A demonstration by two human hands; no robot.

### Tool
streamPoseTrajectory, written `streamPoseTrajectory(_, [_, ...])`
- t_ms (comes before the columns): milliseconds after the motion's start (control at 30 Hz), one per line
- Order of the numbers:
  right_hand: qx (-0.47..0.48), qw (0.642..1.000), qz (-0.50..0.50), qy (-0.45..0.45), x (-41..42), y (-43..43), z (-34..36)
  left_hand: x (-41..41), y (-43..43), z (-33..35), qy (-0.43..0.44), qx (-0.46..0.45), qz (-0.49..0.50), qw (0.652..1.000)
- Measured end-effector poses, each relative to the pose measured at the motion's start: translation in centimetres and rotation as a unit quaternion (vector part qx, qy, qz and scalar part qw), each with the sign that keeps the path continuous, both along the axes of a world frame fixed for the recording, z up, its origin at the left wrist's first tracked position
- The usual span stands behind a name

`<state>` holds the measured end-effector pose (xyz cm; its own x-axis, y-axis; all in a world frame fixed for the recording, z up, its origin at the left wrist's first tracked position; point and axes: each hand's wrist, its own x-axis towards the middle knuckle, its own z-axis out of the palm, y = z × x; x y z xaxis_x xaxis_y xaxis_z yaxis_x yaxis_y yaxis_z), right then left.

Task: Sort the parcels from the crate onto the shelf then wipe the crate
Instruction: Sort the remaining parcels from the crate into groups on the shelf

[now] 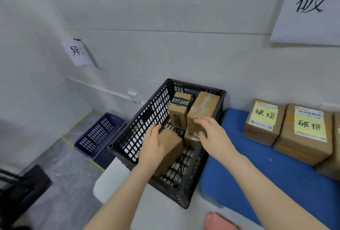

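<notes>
fig.: black crate [147,119] on the bench, w/ four parcels left inside. left hand [152,145], its grip curled over the near plain parcel [169,148], which lies tilted, long axis running from approx. 7 to 1 o'clock; fingers wrap its 10 o'clock edge. right hand [211,134], grip wide and holding nothing, fingertips touching or just shy of the tall parcel [200,108] at its 12 o'clock; cannot tell which. printed parcel [179,111] stands upright at 11 o'clock of that hand. small parcel [191,137], partly hidden, lies betw. the hands. labelled boxes [287,124] sit on the blue shelf pad [257,174] at 3 o'clock of the crate. judged: left hand is nearer a lift; right hand must close first. pink cloth [219,220] at 6 o'clock.
</notes>
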<state>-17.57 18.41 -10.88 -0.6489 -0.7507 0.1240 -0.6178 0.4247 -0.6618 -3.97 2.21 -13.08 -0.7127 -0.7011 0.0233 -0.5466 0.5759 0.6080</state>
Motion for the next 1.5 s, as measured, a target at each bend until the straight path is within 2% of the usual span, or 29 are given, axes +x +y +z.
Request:
streamPoseTrajectory(133, [0.037, 0.999, 0.024, -0.030, 3.1, -2.8, -1.2, 2.8, -4.8, -0.4, -0.049, 0.006, 0.011, 0.999])
streamPoseTrajectory(233, [0.126, 0.990, 0.010, -0.069, 4.5, -5.8, -3.0, 3.3, -7.7, -2.0, -0.126, 0.028, -0.067, 0.989])
streamPoseTrajectory(333, [0.233, 0.967, -0.006, -0.099, 5.5, -9.1, -4.9, 3.0, -10.1, -3.8, -0.214, 0.051, -0.141, 0.965])
streamPoseTrajectory(433, [0.246, 0.951, -0.007, -0.190, 6.4, -12.2, -6.6, 2.2, -12.1, -5.0, -0.276, 0.078, -0.173, 0.942])
streamPoseTrajectory(600, [0.265, 0.942, -0.001, -0.205, 8.3, -14.2, -9.2, 0.7, -13.6, -5.9, -0.332, 0.174, -0.202, 0.905])
streamPoseTrajectory(667, [0.258, 0.942, -0.016, -0.217, 8.5, -13.6, -9.7, 0.5, -13.6, -6.3, -0.332, 0.214, -0.209, 0.895])
streamPoseTrajectory(800, [0.216, 0.948, -0.095, -0.212, 7.7, -13.0, -9.5, -0.5, -12.9, -6.5, -0.254, 0.295, -0.208, 0.897])
streamPoseTrajectory(900, [0.196, 0.924, -0.232, -0.231, 6.6, -13.0, -9.2, -1.1, -11.3, -6.4, -0.212, 0.299, -0.256, 0.894])
streamPoseTrajectory(1000, [0.158, 0.903, -0.297, -0.266, 6.0, -13.1, -9.1, -1.4, -10.0, -6.2, -0.217, 0.284, -0.311, 0.881])
streamPoseTrajectory(1100, [0.134, 0.913, -0.292, -0.250, 6.2, -12.8, -9.3, -1.8, -9.5, -7.0, -0.234, 0.276, -0.342, 0.867])
streamPoseTrajectory(1167, [0.143, 0.923, -0.269, -0.236, 6.2, -12.1, -9.5, -2.0, -9.7, -7.5, -0.228, 0.299, -0.303, 0.875])
streamPoseTrajectory(1267, [0.130, 0.908, -0.282, -0.283, 5.9, -11.1, -9.8, -2.2, -10.6, -8.5, -0.244, 0.311, -0.266, 0.879])
streamPoseTrajectory(1367, [0.134, 0.893, -0.295, -0.313, 5.7, -10.9, -10.3, -2.5, -10.9, -9.3, -0.287, 0.317, -0.276, 0.861])
streamPoseTrajectory(1500, [0.096, 0.912, -0.275, -0.289, 5.5, -11.4, -10.8, -2.9, -10.6, -9.6, -0.274, 0.293, -0.297, 0.867])
